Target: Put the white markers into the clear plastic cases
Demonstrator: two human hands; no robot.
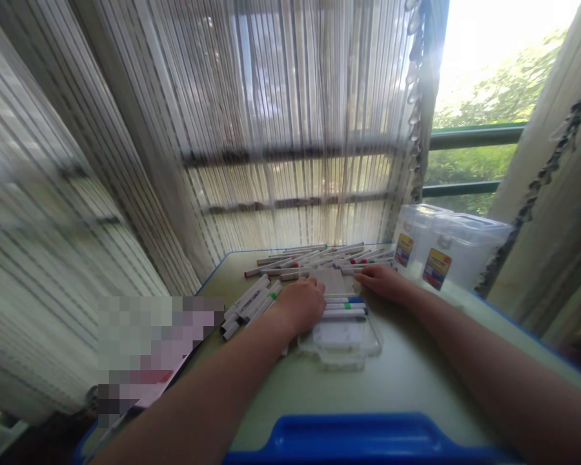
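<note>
Arranging pens point(345, 306) in case point(341, 363), centre of desk point(407, 381), seemingly underway; left hand point(301, 303) curled over case's left edge, right hand point(378, 281) near far-right corner; holds could not be told; next move called for alignment.

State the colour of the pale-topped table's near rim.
The near rim is blue, in the head view.

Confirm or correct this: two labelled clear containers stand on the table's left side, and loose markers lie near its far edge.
Wrong side: the head view shows the two labelled clear containers on the right side of the table; loose markers do lie near its far edge.
</note>
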